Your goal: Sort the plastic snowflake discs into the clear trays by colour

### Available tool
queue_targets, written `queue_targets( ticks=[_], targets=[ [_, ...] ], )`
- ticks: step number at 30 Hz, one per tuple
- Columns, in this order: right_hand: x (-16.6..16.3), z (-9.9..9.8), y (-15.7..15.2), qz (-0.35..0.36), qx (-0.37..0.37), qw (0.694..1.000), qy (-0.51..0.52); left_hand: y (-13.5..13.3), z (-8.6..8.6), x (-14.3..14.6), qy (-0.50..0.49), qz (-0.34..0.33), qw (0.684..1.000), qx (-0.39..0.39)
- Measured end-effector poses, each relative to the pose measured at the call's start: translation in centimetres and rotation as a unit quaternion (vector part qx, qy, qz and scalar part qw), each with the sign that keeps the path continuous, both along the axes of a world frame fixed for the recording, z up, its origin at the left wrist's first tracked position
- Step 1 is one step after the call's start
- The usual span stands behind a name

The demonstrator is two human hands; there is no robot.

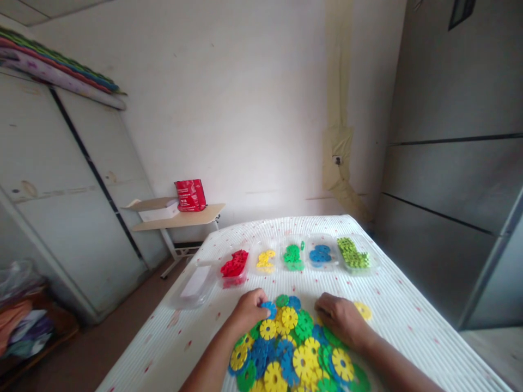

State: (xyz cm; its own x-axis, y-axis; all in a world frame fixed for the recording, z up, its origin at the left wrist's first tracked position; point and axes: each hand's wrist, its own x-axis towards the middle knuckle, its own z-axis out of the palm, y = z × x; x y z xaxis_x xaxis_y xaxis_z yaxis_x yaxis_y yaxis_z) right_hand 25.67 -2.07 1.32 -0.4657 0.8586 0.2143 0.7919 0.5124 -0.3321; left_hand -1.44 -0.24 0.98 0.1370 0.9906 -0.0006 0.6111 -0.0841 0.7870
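A heap of notched plastic discs in yellow, blue and green lies at the near side of the table. At its upper left edge, my left hand pinches a blue notched disc between thumb and fingers. My right hand rests at the heap's upper right edge with its fingers curled down; what they hold, if anything, is hidden. Just right of that hand lies a yellow notched disc on the cloth. A green disc sits at the heap's far edge between the hands.
Beyond the heap stand clear tubs in a row: red pieces, yellow pieces, green pieces, blue pieces and light green pieces. A tub with a white block is leftmost. Behind, a side table bears a red bag.
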Motion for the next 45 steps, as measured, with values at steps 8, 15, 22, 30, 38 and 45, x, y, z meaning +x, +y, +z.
queue_targets(
  ticks=[8,15,22,30,38,45],
  targets=[
    [-0.1,-0.3,0.1,-0.009,0.017,1.000,-0.012,2.6,4.5,2.8,-0.089,-0.024,0.996,-0.009],
    [-0.2,-0.5,0.2,-0.016,0.016,1.000,-0.011,8.1,7.7,11.9,-0.135,0.001,0.991,-0.008],
    [-0.1,-0.5,-0.1,-0.012,0.027,0.999,-0.014,9.5,6.3,14.1,-0.107,0.060,0.991,0.058],
    [2.0,1.8,0.7,0.012,-0.007,0.993,0.118,0.0,4.3,3.8,0.016,-0.014,0.993,0.118],
    [8.3,2.8,1.0,-0.127,-0.076,0.988,0.050,-10.1,-1.5,-1.1,0.319,-0.126,0.887,0.309],
    [6.4,1.8,0.2,-0.054,-0.148,0.987,-0.026,-12.2,-6.3,6.2,0.359,-0.047,0.768,0.528]
  ],
)
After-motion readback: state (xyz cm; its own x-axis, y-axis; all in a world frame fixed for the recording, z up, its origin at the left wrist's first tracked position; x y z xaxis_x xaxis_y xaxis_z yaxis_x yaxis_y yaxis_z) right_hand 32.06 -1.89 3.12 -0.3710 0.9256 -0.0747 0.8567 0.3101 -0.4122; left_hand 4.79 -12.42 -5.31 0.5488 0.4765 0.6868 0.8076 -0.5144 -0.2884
